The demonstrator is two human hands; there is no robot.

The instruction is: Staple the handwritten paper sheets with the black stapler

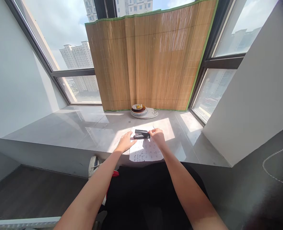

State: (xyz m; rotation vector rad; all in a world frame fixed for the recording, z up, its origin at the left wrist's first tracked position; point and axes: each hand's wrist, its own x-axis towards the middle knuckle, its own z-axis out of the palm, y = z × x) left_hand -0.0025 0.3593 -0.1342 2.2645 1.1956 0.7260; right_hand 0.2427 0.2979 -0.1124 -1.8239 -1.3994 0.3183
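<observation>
A black stapler (141, 134) lies across the upper part of a white sheet of paper (145, 151) covered in handwriting, its jaw facing left. At the stapler's right end, my right hand (157, 135) has its fingers closed on it. My left hand (125, 142) rests at the paper's left edge with its fingers stretched out and thumb apart, close to the stapler's jaw. Both the paper and the stapler are on a pale tiled window ledge (67, 129), the sheet reaching its front edge.
Stacked plates (139, 111) stand at the back of the ledge, before a bamboo blind (146, 64) leaning on the window. A white wall (256, 86) bounds the right side. Below the ledge, a shoe (92, 164) shows beside my left arm.
</observation>
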